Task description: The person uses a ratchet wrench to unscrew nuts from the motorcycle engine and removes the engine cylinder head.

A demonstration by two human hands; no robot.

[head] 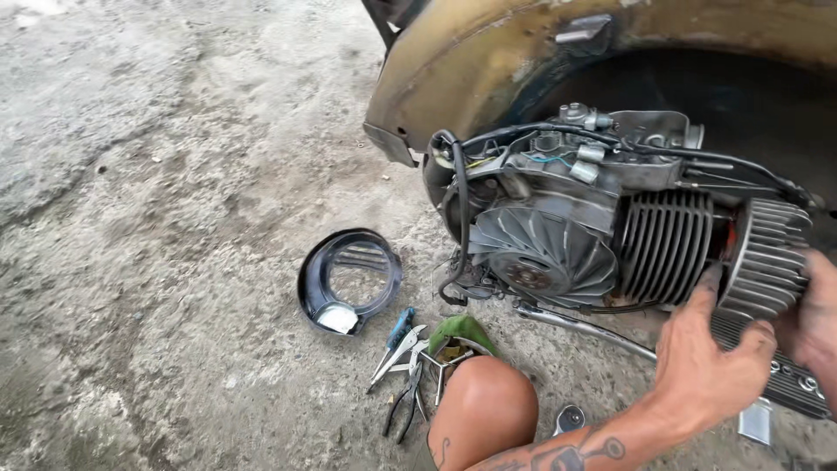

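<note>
A scooter engine [558, 235] sits exposed under a worn yellow-brown body shell [471, 70]. Its finned flywheel fan [540, 257] faces me, with a ribbed cylinder [664, 249] to the right. My left hand [711, 353] grips the round finned cylinder head [767, 262] from below at the cylinder's right end. My right hand [815, 318] holds the same head from the right edge of the view and is partly cut off. The head stands slightly off the cylinder, with a reddish gap between them.
A black fan cover [349, 279] lies on the concrete ground left of the engine. Pliers and other hand tools [405, 366] lie beside a green cloth [460, 331] near my knee [484, 410]. A metal rod [584, 327] runs under the engine.
</note>
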